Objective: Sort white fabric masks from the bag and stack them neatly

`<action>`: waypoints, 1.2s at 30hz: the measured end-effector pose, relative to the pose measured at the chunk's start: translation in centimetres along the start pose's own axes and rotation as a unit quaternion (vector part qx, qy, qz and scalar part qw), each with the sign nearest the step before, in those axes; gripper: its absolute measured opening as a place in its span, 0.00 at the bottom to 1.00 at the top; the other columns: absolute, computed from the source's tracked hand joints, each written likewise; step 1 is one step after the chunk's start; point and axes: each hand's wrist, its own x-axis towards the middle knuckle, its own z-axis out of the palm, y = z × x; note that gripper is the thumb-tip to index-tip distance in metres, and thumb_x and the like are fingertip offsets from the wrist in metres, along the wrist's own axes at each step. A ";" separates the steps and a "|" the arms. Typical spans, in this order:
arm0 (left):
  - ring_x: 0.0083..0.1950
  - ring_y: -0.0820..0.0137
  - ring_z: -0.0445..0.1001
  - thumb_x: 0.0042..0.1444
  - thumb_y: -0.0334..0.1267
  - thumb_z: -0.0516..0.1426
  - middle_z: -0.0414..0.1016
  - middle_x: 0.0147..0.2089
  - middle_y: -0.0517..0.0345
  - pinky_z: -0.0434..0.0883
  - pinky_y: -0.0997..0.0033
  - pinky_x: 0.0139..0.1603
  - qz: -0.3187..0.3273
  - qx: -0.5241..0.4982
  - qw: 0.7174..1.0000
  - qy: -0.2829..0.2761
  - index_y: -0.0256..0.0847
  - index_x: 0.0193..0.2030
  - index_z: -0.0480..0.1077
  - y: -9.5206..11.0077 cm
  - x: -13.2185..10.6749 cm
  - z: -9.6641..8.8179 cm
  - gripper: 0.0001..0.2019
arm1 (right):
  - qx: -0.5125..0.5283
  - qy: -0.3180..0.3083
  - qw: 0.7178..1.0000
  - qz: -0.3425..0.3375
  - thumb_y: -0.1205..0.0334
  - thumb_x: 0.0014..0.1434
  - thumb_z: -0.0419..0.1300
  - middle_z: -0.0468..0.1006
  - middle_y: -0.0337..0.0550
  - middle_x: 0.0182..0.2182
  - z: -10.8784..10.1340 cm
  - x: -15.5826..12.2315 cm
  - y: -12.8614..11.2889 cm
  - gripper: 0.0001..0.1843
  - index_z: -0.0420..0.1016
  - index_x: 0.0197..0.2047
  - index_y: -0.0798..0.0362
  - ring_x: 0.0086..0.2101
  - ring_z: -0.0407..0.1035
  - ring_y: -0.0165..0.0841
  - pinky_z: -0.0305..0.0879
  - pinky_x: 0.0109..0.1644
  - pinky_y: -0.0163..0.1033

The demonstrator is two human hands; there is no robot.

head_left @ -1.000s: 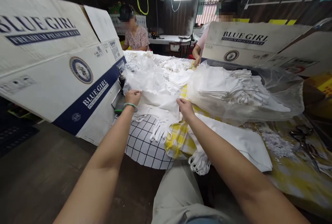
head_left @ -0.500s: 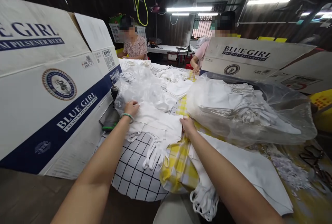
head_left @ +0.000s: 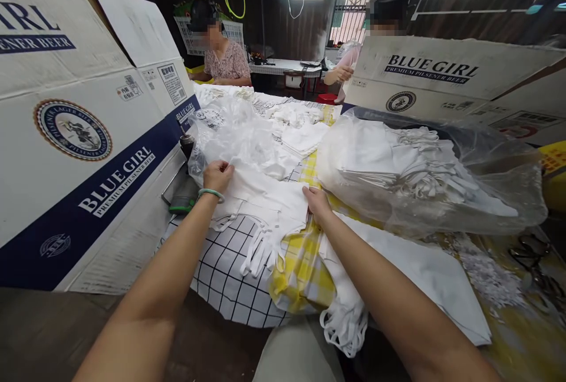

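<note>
A white strapped cloth lies flat in front of me on a stack of similar pieces, its narrow straps hanging toward the near edge. At its upper left corner my left hand, with a pale green bangle at the wrist, is closed with the fingertips pinched on the fabric. The right edge is pinched between the thumb and fingers of my right hand. Under my right forearm lies another white cloth pile, its bunched straps dangling over the table edge.
A large beer carton stands close on the left; another carton is at the back right. Clear plastic bags crowd the far side, and a bag of white cloths lies right. Scissors rest at far right. Two people sit across.
The view has shifted slightly, so everything sits a little higher in the picture. Both hands keep their places on the cloth. The far right person's hand has risen.
</note>
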 end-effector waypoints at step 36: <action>0.20 0.80 0.60 0.42 0.45 0.66 0.65 0.22 0.67 0.57 0.81 0.18 0.016 -0.478 0.823 -0.305 0.39 0.31 0.67 19.0 -25.7 -4.0 0.16 | 0.188 0.149 0.963 -0.121 0.48 0.44 0.70 0.81 0.40 0.33 -29.2 -31.1 -4.1 0.18 0.75 0.33 0.50 0.43 0.75 0.40 0.74 0.45 0.45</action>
